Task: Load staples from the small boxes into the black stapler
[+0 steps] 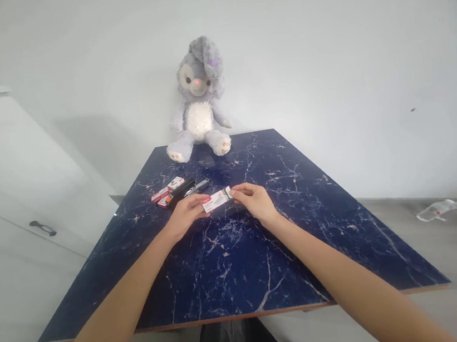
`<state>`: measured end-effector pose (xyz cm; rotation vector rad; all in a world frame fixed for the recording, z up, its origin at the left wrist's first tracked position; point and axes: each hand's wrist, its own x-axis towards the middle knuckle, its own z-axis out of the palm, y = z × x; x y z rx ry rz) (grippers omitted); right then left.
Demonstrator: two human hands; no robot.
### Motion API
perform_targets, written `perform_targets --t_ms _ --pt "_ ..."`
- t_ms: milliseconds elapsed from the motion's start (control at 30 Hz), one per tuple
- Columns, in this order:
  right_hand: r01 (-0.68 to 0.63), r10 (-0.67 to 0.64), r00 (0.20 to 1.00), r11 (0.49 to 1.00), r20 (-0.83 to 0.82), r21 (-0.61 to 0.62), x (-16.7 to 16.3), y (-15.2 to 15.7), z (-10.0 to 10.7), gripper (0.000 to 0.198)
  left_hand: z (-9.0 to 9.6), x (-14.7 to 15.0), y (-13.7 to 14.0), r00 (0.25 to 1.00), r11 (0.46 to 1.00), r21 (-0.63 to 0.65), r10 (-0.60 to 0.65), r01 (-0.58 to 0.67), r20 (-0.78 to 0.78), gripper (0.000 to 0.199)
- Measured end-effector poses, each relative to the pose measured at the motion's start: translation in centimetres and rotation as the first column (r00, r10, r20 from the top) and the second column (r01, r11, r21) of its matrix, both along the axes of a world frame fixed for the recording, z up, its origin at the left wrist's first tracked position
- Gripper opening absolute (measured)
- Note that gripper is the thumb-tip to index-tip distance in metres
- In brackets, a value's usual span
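Observation:
A small white and red staple box (216,200) is held between my two hands above the middle of the table. My left hand (184,216) grips its left end with thumb and fingers. At the right end my right hand (253,200) pinches what looks like the box's end flap. Just behind my left hand lies a black stapler (182,189) with an orange patch, its metal part (201,186) swung out to the right. More small red and white boxes (175,182) lie beside the stapler, partly covered by it.
A grey plush rabbit (199,116) sits at the back of the blue marbled table (306,250), against the white wall. To the left stands a white cabinet (17,232) with a dark handle. A clear plastic item (444,210) lies on the floor to the right.

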<state>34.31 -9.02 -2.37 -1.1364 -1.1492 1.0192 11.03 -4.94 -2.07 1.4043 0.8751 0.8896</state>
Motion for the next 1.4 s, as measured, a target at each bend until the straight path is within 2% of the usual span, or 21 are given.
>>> perform_targets --t_ms 167,300,433,633,767,933,1067,1233,1400 --pt "0.051 -0.051 0.998 0.999 0.043 0.002 0.0 0.3 -0.6 0.028 0.8 0.0 -0.6 0.993 0.996 -0.052 -0.074 0.079 0.096 0.037" --pt "0.012 -0.012 0.999 1.0 0.032 -0.001 -0.1 0.3 -0.8 0.025 1.7 0.0 -1.2 0.977 0.982 -0.031 -0.182 0.186 0.109 0.039" --pt "-0.001 0.001 1.0 1.0 0.009 -0.01 -0.2 0.1 -0.4 0.023 1.6 -0.1 -1.2 0.978 0.983 -0.023 -0.181 0.184 0.102 0.042" --pt "-0.056 0.056 0.998 0.998 0.018 -0.005 -0.6 -0.1 -0.3 0.02 1.4 -0.3 -1.1 0.951 0.956 -0.018 -0.289 0.293 0.107 0.063" --pt "-0.1 0.099 0.994 0.995 0.037 0.02 -0.7 -0.1 -0.6 0.021 1.5 -0.5 -1.1 0.942 0.947 -0.005 -0.319 0.322 0.104 0.081" --pt "-0.11 0.108 0.993 0.993 -0.053 -0.036 -0.7 -0.6 0.4 0.023 1.2 -0.7 -1.0 0.926 0.928 -0.005 -0.372 0.373 0.066 0.093" --pt "-0.132 0.127 0.988 0.99 -0.089 -0.054 -0.8 -1.0 1.2 0.023 1.0 -0.6 -1.0 0.928 0.929 0.017 -0.369 0.369 0.041 0.093" --pt "-0.173 0.169 0.983 0.984 -0.079 -0.049 -1.2 -1.2 1.2 0.021 1.0 -0.7 -0.8 0.936 0.935 0.054 -0.352 0.35 0.025 0.088" --pt "-0.187 0.189 0.981 0.982 0.041 -0.036 -1.1 -1.4 1.3 0.022 1.2 -0.7 -0.9 0.937 0.934 0.072 -0.35 0.349 -0.006 0.084"
